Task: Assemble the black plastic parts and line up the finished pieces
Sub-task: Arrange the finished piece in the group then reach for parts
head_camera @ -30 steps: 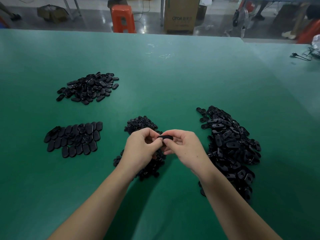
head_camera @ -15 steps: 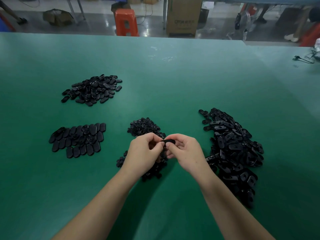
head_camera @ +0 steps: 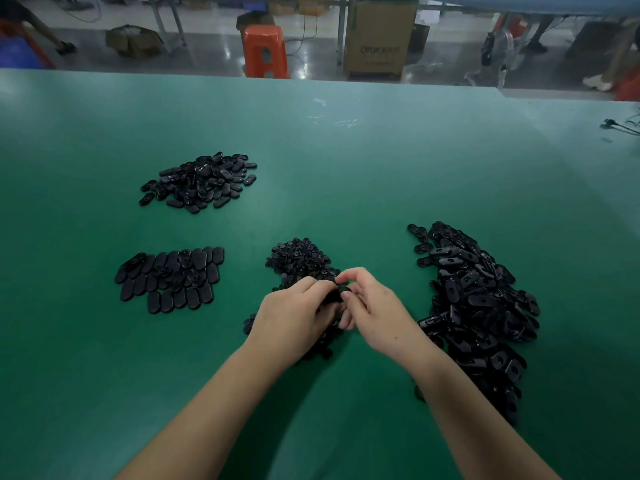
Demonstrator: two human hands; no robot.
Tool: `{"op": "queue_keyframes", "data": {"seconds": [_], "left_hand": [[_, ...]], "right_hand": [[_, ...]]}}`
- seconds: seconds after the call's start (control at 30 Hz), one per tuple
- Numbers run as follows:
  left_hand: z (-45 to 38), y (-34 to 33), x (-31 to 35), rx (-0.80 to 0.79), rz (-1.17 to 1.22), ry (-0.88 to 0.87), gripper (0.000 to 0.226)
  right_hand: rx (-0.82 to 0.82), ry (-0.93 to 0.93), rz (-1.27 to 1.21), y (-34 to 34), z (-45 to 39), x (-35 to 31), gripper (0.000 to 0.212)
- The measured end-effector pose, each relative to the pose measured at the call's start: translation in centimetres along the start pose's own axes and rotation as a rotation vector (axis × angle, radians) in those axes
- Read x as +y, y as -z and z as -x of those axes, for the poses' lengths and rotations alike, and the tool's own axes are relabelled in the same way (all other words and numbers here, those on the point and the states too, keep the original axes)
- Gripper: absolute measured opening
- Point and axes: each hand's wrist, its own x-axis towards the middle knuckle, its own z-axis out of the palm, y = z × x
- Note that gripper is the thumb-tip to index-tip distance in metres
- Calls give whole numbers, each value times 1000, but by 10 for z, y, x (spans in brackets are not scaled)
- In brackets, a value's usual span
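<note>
Green table (head_camera: 346, 168) is carrying everything: a long heap of slotted black parts (head_camera: 474, 306) toward its right edge, a loose pile of oval pieces (head_camera: 201, 181) and lined-up finished pieces (head_camera: 169, 278) toward its left. Near the front edge, left hand (head_camera: 291, 317) and right hand (head_camera: 377, 313) are meeting over small round parts (head_camera: 298, 258), curled fingers (head_camera: 346, 275) pinching one black part (head_camera: 337, 294) between them.

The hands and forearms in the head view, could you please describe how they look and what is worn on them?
Both hands, left and right, are bare: no gloves, and no rings, watch or bands in view. Both forearms are uncovered to the bottom edge, with no sleeve in view. Fingernails look short.
</note>
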Motion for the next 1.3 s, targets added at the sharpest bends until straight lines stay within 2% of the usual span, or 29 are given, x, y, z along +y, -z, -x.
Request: {"op": "queue_keyframes", "data": {"seconds": [0.1, 0.2, 0.3, 0.43, 0.53, 0.63, 0.7, 0.8, 0.93, 1.0, 1.1, 1.2, 1.3], "left_hand": [[3, -2, -6, -37, 83, 65, 19], [-1, -3, -18, -79, 207, 208, 12], [0, 3, -45, 17, 129, 376, 6], [10, 19, -110, 145, -45, 665, 16], [22, 30, -154, 167, -118, 865, 21], [34, 34, -176, 190, -128, 976, 23], [39, 31, -174, 187, -145, 967, 30], [42, 18, -152, 217, -110, 837, 37], [38, -9, -118, 105, -34, 608, 32], [35, -17, -110, 64, -78, 596, 26], [28, -20, -111, 58, -121, 624, 21], [21, -24, -114, 22, -65, 548, 21], [17, -28, -114, -6, 6, 497, 22]], "right_hand": [[1, 27, 10, -4, -1, 0, 21], [6, 22, 67, -8, -3, 0, 28], [50, 4, 305, -1, -4, 6, 29], [174, -106, 516, 27, -8, 20, 28], [294, -121, 675, 51, -15, 35, 27], [285, -152, 862, 69, -26, 49, 29], [241, -199, 926, 77, -33, 58, 34], [158, -279, 1020, 82, -41, 71, 40], [57, -347, 1082, 83, -47, 84, 41], [49, -346, 1083, 82, -47, 88, 39], [100, -293, 1116, 78, -44, 94, 32], [135, -164, 1115, 69, -42, 92, 24], [123, -29, 1027, 58, -40, 88, 28]]}}
